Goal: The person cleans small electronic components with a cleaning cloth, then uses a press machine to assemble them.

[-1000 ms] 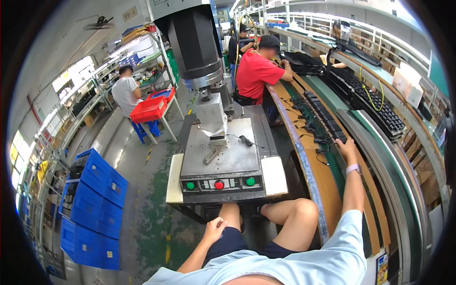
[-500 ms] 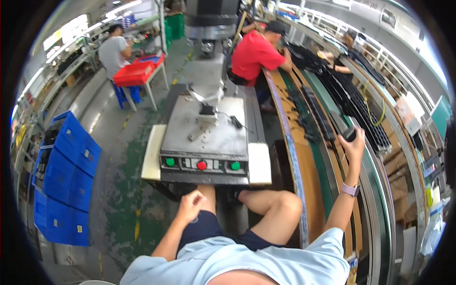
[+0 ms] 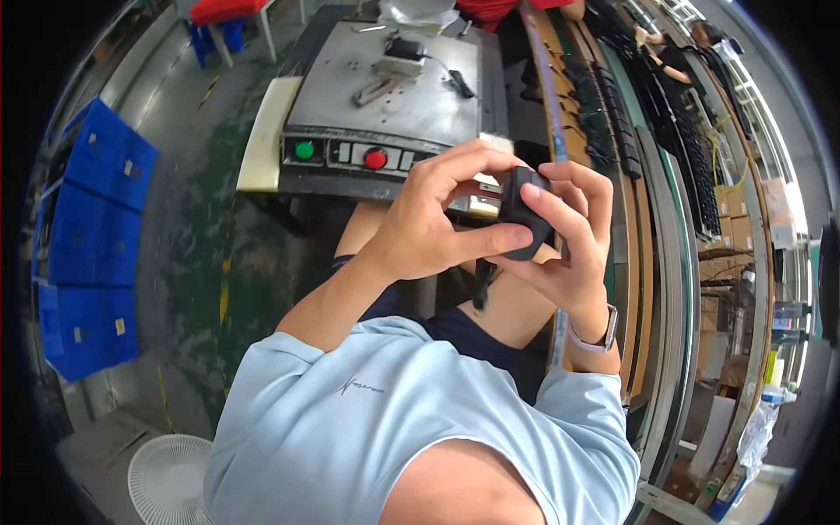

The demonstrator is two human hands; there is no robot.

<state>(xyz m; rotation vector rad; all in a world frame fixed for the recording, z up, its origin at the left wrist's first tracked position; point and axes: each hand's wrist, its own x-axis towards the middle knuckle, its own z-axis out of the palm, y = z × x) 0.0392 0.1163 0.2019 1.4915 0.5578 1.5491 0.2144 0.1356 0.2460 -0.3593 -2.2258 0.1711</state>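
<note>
Both my hands are closed around a black power adapter (image 3: 523, 229), held up over my lap near the front right of the press table. My left hand (image 3: 429, 210) grips its left side, thumb below and fingers above. The fingers and thumb of my right hand (image 3: 577, 236) press on its right side. Two metal prongs stick out of the adapter toward my left palm. A dark cord end (image 3: 481, 284) hangs just below my hands. On the metal press table (image 3: 332, 96), another black adapter (image 3: 405, 48) sits at a metal fixture (image 3: 376, 91), its cable trailing to the right.
The table's front panel has a green button (image 3: 304, 150) and a red button (image 3: 374, 158). Along my right runs a conveyor line (image 3: 643, 289) with black cords on it. Blue bins (image 3: 92, 236) stand at left, a white fan (image 3: 171, 477) at lower left. People work at the far end.
My right hand has brought the black adapter from the conveyor line to the middle. My left hand has risen from my lap and taken hold of it too. The view has tilted down.
</note>
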